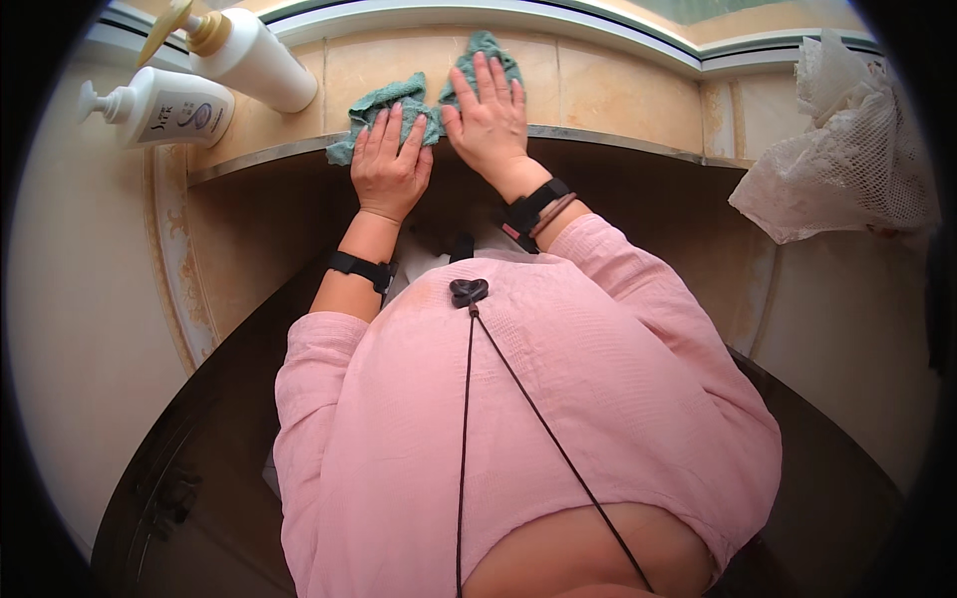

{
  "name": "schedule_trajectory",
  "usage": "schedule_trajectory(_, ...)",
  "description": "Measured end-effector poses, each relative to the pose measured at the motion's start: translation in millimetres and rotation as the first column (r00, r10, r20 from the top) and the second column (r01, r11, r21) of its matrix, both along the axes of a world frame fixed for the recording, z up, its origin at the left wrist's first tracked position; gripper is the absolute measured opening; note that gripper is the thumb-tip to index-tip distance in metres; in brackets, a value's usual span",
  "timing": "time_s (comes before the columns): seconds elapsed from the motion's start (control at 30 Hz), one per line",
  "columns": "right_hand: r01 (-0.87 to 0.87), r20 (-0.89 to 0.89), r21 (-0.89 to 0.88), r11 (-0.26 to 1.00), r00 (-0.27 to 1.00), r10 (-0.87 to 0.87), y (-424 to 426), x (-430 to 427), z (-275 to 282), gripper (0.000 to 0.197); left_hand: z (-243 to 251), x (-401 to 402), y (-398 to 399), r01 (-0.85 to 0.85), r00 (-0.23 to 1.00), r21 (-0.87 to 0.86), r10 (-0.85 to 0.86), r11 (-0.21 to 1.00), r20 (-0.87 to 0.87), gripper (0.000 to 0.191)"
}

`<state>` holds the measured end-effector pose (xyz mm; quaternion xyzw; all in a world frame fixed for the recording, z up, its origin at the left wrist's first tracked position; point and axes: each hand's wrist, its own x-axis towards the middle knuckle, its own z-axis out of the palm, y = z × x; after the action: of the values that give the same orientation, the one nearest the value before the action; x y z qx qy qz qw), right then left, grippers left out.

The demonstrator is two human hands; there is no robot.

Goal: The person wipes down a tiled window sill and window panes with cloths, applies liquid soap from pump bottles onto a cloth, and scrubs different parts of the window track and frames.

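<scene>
My left hand (391, 169) lies flat, fingers a little apart, on a crumpled green cloth (396, 93) at the front edge of a tiled windowsill (628, 90). Part of that cloth hangs over the edge. Just to the right, my right hand (490, 123) rests with spread fingers on a second green cloth piece (482, 43), farther back toward the window frame. My palms hide much of both pieces, and whether they join underneath I cannot tell. Neither hand visibly grips the fabric.
At the left end of the sill stand a large white pump bottle (258, 63) with a tan pump and a smaller white pump bottle (183, 108) bearing writing. A white mesh bag (845, 164) hangs at the right. Behind the sill runs a window frame (463, 15).
</scene>
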<state>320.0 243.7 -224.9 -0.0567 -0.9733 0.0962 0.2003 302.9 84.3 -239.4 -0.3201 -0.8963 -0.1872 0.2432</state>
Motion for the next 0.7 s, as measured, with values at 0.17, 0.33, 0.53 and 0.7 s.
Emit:
schedule_trajectory(0.17, -0.03, -0.015, -0.104, 0.994, 0.999, 0.029, 26.9, 12.9, 6.2, 0.054, 5.9, -24.8, -16.5, 0.113, 0.993, -0.03, -0.114, 0.993, -0.025, 0.044)
schedule_trajectory(0.33, 0.535, 0.0, -0.035, 0.844, 0.845, -0.535, 187.8, 80.5, -26.9, 0.055, 10.4, -53.4, -22.4, 0.048, 0.998, -0.028, -0.046, 0.998, 0.043, 0.052)
schedule_trajectory(0.53, 0.545, 0.172, -0.057, 0.836, 0.83, -0.53, 163.2, 51.2, -16.0, 0.053, 8.8, -51.6, -16.8, 0.071, 0.997, -0.072, -0.07, 0.995, 0.019, 0.053)
schedule_trajectory(0.7, 0.029, 0.173, -0.077, 0.997, 0.985, -0.016, 50.7, 4.7, 2.0, 0.052, 5.4, -53.0, -20.4, 0.077, 0.997, -0.033, -0.076, 0.996, 0.026, 0.061)
